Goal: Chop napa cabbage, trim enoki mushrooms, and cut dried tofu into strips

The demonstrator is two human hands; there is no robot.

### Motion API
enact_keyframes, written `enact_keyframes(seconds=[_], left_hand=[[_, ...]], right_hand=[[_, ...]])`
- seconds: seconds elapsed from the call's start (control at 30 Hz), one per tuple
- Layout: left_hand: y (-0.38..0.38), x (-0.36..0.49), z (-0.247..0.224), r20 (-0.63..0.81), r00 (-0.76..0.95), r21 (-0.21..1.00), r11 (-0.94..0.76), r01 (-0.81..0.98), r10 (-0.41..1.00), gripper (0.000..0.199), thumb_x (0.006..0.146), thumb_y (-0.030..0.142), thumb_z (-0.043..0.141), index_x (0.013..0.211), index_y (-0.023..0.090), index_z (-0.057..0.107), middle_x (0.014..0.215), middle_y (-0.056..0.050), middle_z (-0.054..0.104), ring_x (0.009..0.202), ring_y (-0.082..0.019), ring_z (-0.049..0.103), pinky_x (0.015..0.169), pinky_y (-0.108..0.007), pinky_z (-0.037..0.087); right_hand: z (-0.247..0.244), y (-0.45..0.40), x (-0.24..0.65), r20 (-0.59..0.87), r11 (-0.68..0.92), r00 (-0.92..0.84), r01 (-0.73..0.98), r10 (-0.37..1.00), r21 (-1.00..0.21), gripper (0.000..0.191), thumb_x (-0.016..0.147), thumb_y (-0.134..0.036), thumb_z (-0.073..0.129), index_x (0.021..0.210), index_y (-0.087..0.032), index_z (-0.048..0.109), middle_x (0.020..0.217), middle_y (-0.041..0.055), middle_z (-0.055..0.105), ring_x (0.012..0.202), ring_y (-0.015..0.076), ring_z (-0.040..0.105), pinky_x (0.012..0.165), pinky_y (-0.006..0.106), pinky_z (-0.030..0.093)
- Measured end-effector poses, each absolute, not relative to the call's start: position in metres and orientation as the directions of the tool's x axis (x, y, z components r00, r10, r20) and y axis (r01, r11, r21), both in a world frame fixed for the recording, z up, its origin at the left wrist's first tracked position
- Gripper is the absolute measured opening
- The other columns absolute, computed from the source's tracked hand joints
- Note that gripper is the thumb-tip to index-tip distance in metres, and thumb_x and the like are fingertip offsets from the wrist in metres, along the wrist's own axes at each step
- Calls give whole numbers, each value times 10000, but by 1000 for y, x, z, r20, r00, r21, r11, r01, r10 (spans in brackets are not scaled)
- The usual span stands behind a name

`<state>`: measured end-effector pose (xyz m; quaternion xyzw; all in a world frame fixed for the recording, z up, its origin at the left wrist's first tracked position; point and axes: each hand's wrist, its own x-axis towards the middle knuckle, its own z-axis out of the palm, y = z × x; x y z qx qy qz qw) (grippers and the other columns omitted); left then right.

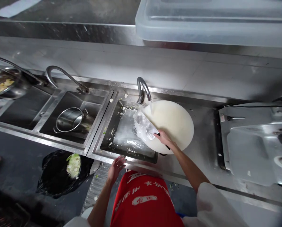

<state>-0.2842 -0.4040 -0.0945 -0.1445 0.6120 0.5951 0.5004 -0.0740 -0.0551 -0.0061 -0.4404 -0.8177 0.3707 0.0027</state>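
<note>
Two hands in view, one loaded. Right hand (164, 138) is wrapped around the dark handle of a broad-bladed knife (149, 125); left hand (116, 167) grips nothing, fingers loosely bent, just off the front rim of the sink (129, 152).

Key geometry: knife's long axis runs diagonally, handle near-right, blade far-left toward the faucet (141, 82). Blade sits over the sink's right part, at the left edge of the round white board (178, 124), which overhangs the basin. Water falls beside the blade and splashes across it; can't tell if blade touches board. Right hand is clearly nearer, being on the handle. From the left hand, knife lies forward and right, well apart.
</note>
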Motion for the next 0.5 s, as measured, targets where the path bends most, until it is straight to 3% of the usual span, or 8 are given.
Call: enact_keyframes(seconds=[0.1,0.2,0.3,0.4,0.5], left_hand=[[-438,-283,-94,-783,-508,612,294,-735,359,319,956,471,494,1134,306,700,1275,-108,738,1321,-310,655,986,-471,605],[-478,-279,-98,-730,-610,681,251,-688,310,391,859,492,592,1168,271,686,1243,-121,749,1310,-342,658,1002,-479,596],[-513,-276,-103,-708,-662,705,194,-682,248,491,762,502,660,1162,218,683,1195,-139,762,1275,-386,669,1019,-505,582],[-536,-274,-106,-743,-630,667,188,-721,225,466,713,485,662,1100,230,710,1163,-128,778,1264,-413,670,1014,-521,582],[-544,-269,-103,-769,-611,639,200,-743,189,460,706,503,657,1077,240,726,1164,-127,783,1298,-431,645,1013,-527,586]], right_hand=[[-3,-31,-39,-339,252,-545,741,767,-622,328,989,-481,619,997,-163,695,733,40,712,651,181,651,603,241,435],[0,10,8,-329,48,-309,790,892,-611,378,1029,-496,524,949,-158,672,523,-5,596,454,159,556,530,257,418],[3,48,42,-266,-57,-131,798,955,-600,341,1034,-457,541,887,-163,630,456,-12,547,418,151,543,537,260,428],[5,68,50,-286,-92,-114,781,951,-618,322,1046,-443,535,921,-157,615,472,-12,563,405,144,542,528,262,418],[5,69,37,-289,-27,-187,797,939,-603,305,1032,-442,571,917,-164,624,454,-41,541,394,136,532,525,247,415]])
